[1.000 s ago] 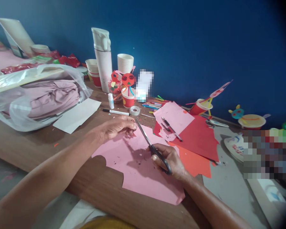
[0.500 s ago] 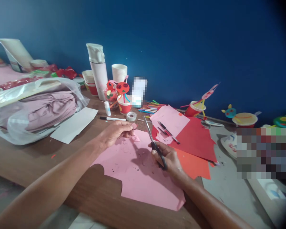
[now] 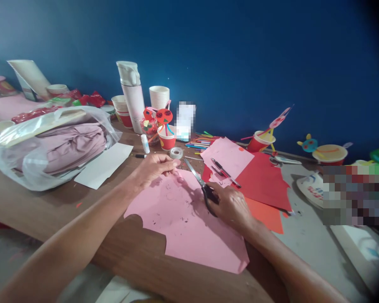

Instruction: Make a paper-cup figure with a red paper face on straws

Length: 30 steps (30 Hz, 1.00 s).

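Observation:
Between the thumb and fingers of my left hand [image 3: 154, 170] is a small pink paper piece [image 3: 177, 161], held above the table. My right hand [image 3: 230, 204] is closed round the black handles of a pair of scissors [image 3: 196, 173]. The blades point up and left toward the paper piece, and a gap separates them from it. Under both hands lies a large pink paper sheet [image 3: 189, 235] with cut edges and small dark scraps on it. A pink scrap hangs just below my left fingers, partly blurred; whether it is joined to the piece I cannot tell.
Behind my hands stand a tape roll [image 3: 176, 152], a glue stick [image 3: 145, 144], a red cup with a paper figure [image 3: 166, 138] and a white flask [image 3: 132, 101]. Red paper [image 3: 262, 181] with pens lies right. A plastic bag [image 3: 57, 147] sits left.
My right hand has turned, and the scissors tilt further left with their tips nearer my left hand. The left hand still pinches the paper piece. The whole view has shifted slightly.

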Available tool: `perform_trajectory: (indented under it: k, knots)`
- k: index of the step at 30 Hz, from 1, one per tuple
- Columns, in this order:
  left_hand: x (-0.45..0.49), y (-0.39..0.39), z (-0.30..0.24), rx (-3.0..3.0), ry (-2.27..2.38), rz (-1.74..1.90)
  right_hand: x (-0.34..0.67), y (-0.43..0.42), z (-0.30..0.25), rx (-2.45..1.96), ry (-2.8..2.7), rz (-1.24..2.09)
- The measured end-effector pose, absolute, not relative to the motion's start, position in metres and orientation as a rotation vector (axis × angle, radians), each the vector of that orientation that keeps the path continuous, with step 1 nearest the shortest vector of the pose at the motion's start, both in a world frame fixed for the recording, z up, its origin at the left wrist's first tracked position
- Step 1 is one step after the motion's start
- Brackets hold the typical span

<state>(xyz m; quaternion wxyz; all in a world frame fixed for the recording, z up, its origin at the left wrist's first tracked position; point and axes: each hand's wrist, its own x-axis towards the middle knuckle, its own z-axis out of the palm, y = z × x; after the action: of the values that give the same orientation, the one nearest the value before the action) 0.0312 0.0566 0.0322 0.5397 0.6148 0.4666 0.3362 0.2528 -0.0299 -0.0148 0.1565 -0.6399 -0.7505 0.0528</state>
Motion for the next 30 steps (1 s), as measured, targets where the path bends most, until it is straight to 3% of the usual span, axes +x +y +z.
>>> perform_trajectory:
  k: [3,15,21,26,28,30]
  knots:
    - [0.02,0.059,0.03,1.524,1.116,0.794,0.26,-0.027,-0.006,-1.97,-2.223,0.013]
    - [0.003,0.043,0.016,1.546,1.178,0.486,0.255,-0.032,0.017,-2.099,-2.391,0.178]
    - [0.002,0.041,0.017,1.568,1.161,0.5,0.25,-0.037,0.011,-2.144,-2.445,0.138]
    - [0.0,0.043,0.013,1.546,1.192,0.481,0.246,-0.042,0.026,-1.953,-2.339,0.061]
    - [0.001,0.044,0.014,1.551,1.208,0.472,0.235,-0.052,0.032,-1.674,-2.264,0.198]
    - [0.003,0.044,0.015,1.57,1.224,0.488,0.219,-0.078,0.021,-1.348,-2.196,0.657]
